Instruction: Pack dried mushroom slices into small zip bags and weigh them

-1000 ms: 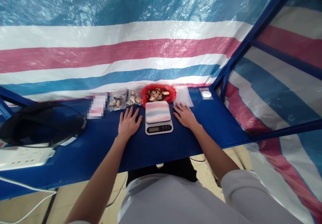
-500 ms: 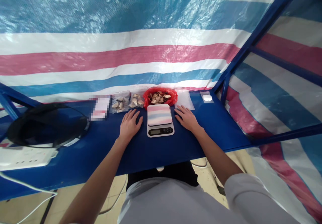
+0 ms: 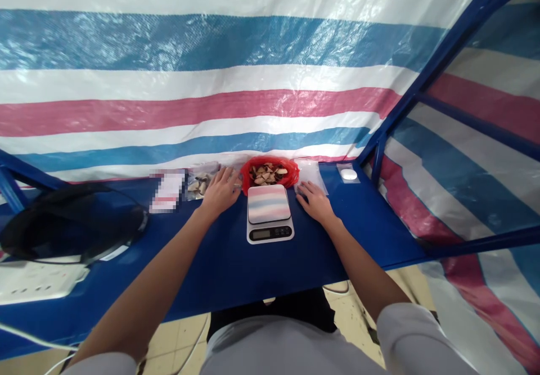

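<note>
My left hand (image 3: 221, 189) reaches over the second of two clear bags of dried slices, its fingers stretched out and hiding most of that bag. The other clear bag of dried slices (image 3: 198, 186) lies just to its left. My right hand (image 3: 315, 199) rests flat with fingers apart, its fingertips by the flat clear plastic bags (image 3: 311, 172). Between my hands sits a white kitchen scale (image 3: 270, 235) with a shiny top plate; its display shows no readable figure. Right behind the scale is an open red plastic bag (image 3: 294, 175) full of brownish dried slices (image 3: 266, 174).
A small white oval item (image 3: 348, 174) on clear plastic lies at the back right. On the left are a blurred card (image 3: 169, 191), a black round-framed object (image 3: 71, 217) and a white power strip (image 3: 40, 279) with a cable. Blue frame bars (image 3: 382, 122) and striped sheeting (image 3: 202, 105) enclose the table.
My left hand has moved forward from the bare table onto the second clear bag. My right hand stays nearly in place. The whole view has tilted up slightly.
</note>
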Tool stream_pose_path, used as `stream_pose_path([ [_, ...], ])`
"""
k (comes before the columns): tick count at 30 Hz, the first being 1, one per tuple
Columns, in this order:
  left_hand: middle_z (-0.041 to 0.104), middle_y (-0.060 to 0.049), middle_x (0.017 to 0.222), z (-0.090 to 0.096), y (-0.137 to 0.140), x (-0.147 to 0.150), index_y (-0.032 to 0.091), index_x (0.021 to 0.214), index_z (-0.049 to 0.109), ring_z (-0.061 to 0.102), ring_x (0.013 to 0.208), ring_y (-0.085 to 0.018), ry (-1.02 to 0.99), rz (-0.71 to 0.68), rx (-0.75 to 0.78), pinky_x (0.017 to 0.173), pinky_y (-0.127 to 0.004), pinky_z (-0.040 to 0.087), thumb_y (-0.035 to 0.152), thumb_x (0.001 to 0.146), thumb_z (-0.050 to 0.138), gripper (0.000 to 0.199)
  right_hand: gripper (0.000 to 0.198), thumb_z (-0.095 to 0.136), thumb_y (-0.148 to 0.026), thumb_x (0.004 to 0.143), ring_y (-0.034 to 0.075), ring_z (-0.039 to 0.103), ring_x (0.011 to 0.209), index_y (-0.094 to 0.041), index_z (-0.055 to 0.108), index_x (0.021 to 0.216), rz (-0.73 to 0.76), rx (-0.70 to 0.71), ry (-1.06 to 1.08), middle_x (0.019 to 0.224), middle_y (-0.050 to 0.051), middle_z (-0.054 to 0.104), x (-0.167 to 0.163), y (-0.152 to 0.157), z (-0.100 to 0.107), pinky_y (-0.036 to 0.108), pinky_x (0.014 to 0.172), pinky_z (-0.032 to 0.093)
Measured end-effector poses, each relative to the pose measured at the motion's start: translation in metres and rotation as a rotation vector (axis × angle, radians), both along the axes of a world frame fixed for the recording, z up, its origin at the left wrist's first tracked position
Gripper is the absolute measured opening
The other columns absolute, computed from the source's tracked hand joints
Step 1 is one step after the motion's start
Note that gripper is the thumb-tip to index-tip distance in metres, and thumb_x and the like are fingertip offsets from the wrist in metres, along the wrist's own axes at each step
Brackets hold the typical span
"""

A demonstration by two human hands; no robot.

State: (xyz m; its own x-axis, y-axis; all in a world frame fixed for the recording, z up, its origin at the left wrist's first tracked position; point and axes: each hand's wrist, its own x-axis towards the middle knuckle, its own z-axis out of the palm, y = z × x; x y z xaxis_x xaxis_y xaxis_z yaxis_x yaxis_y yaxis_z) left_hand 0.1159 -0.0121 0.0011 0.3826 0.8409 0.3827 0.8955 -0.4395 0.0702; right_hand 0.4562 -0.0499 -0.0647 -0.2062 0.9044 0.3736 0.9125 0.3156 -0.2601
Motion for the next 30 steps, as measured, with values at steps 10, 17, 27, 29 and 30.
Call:
stream_pose_path([
  [10,0.048,-0.02,0.152,-0.008,0.021,-0.008,0.013,0.143,0.054,0.038,0.145,-0.039,0.04,-0.047,-0.09,0.121,-0.058,0.028,0.025,0.091,0.048,0.054,0.044,0.043,-0.037,0.103,0.03,0.048,0.143,-0.02,0.061,0.14,0.008,-0.052,-0.047,0.149,0.01,0.057,-0.001,0.0,-0.003,0.051,0.121,0.035],
  [17,0.059,-0.016,0.14,-0.009,0.028,-0.016,0.017,0.122,0.069,0.05,0.135,-0.032,-0.023,-0.065,-0.069,0.118,-0.05,0.037,0.024,0.096,0.045,0.036,0.045,0.042,-0.038,0.104,0.03,0.047,0.144,-0.021,0.061,0.141,0.012,-0.072,-0.034,0.15,0.009,0.056,-0.002,-0.001,-0.003,0.051,0.122,0.033],
  [27,0.066,-0.015,0.135,-0.002,0.028,-0.017,0.015,0.125,0.067,0.057,0.13,-0.03,-0.001,-0.052,-0.081,0.112,-0.044,0.044,0.03,0.102,0.038,0.041,0.045,0.043,-0.038,0.104,0.03,0.046,0.144,-0.021,0.06,0.142,0.021,-0.064,-0.039,0.15,0.009,0.056,-0.001,-0.001,-0.003,0.051,0.121,0.033],
  [29,0.067,-0.015,0.133,-0.001,0.027,-0.018,0.014,0.125,0.067,0.056,0.131,-0.03,-0.001,-0.065,-0.089,0.11,-0.044,0.046,0.03,0.102,0.037,0.041,0.046,0.042,-0.038,0.104,0.03,0.046,0.144,-0.02,0.059,0.142,0.023,-0.066,-0.039,0.15,0.009,0.055,-0.001,-0.001,-0.003,0.051,0.122,0.033],
  [30,0.067,-0.015,0.133,-0.001,0.027,-0.019,0.014,0.124,0.067,0.056,0.132,-0.03,-0.002,-0.071,-0.093,0.11,-0.043,0.046,0.03,0.102,0.037,0.041,0.046,0.042,-0.038,0.104,0.03,0.046,0.144,-0.02,0.059,0.142,0.025,-0.069,-0.039,0.15,0.009,0.055,-0.001,-0.001,-0.002,0.051,0.122,0.033],
])
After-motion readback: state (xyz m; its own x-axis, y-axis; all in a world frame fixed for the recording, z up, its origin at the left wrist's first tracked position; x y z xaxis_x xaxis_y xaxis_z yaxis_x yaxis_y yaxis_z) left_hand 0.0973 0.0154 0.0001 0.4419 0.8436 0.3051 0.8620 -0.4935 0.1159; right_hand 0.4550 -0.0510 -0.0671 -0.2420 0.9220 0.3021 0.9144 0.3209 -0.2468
